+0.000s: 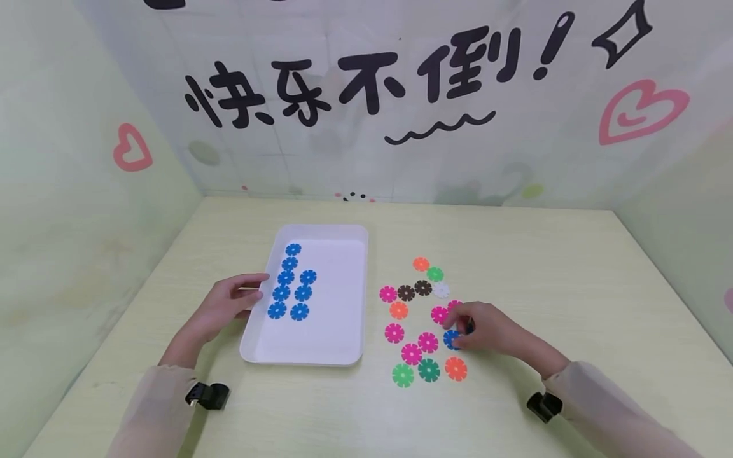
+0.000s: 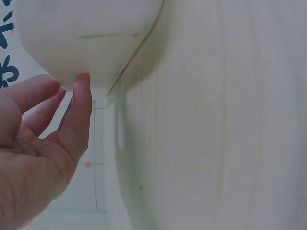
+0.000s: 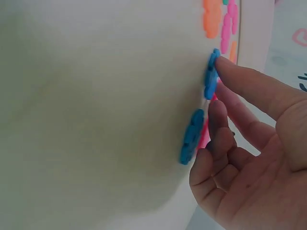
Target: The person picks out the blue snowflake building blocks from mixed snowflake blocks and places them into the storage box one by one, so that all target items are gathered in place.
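A white rectangular tray [image 1: 338, 343] holds two columns of blue notched plastic discs [image 1: 300, 312] on its left side. My left hand [image 1: 226, 305] grips the tray's left edge, the thumb [image 2: 82, 96] against the outer wall and the other fingers at the rim. Right of the tray, my right hand [image 1: 487, 327] pinches the edge of a blue disc [image 1: 450, 340] low at the table, thumb and fingers curled. Another blue disc [image 3: 193, 136] lies beside it, mostly hidden under the hand in the head view. Pink discs [image 1: 439, 315] lie just beyond the fingertips.
Around the right hand lie loose discs: orange ones [image 1: 456, 369], pink, light green [image 1: 403, 375], dark green [image 1: 429, 369], dark brown [image 1: 406, 292] and a white one [image 1: 441, 290]. A printed backdrop [image 1: 355, 159] stands along the back and sides of the pale wooden table [image 1: 544, 254].
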{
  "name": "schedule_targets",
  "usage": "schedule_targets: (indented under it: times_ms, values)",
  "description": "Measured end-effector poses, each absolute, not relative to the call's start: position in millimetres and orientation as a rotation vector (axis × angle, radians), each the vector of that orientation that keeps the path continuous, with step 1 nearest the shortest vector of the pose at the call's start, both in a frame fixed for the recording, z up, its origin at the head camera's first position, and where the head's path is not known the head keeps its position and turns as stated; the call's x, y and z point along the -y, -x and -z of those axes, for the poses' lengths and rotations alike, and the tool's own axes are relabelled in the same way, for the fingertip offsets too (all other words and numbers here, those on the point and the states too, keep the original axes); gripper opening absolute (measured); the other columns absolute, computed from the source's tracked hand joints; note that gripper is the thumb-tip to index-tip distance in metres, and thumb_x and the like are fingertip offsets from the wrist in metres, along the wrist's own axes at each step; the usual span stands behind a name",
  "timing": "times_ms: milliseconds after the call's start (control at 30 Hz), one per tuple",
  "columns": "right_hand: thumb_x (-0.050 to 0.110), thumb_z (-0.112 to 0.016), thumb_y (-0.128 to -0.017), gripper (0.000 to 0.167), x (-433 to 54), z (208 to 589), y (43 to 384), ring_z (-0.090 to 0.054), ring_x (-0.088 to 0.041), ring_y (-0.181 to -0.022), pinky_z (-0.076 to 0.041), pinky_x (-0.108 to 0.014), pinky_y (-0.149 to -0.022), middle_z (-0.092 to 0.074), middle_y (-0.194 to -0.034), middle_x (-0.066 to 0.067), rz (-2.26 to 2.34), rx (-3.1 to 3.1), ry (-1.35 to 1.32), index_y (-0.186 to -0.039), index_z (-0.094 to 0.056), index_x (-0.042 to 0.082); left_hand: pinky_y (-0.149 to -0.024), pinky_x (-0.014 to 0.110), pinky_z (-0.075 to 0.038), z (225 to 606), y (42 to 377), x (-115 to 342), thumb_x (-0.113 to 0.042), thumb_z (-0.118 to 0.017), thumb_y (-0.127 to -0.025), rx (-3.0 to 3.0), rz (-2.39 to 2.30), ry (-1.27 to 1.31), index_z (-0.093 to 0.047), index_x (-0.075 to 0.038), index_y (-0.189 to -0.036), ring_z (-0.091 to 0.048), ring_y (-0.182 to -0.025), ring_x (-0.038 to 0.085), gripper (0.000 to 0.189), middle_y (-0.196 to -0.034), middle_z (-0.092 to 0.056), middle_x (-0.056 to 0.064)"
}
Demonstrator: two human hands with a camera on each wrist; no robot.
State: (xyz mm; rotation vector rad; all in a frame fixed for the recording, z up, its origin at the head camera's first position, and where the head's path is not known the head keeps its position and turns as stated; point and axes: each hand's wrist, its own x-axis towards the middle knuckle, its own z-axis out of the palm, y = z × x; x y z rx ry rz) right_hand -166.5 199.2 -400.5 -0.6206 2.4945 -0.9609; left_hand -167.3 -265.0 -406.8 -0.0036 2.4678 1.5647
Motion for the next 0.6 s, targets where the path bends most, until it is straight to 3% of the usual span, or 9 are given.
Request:
schedule_targets:
  times_ms: [600]
  values:
    - [0.016, -0.077, -0.074, 0.022, -203.7, 406.0, 165.6, -0.046, -0.015, -0.068, -0.043, -0.024, -0.056, -0.048, -0.071, 0.001, 0.914, -2.521, 0.647, -0.088, -0.063, 0.008, -0.077, 0.035, -0.053, 406.3, 165.7, 264.7, -0.015, -0.055, -0.093, -2.48, -1.554, 0.011, -0.044, -0.005, -0.134, -0.055, -0.102, 0.033, 0.044, -0.125, -0.047, 0.022]
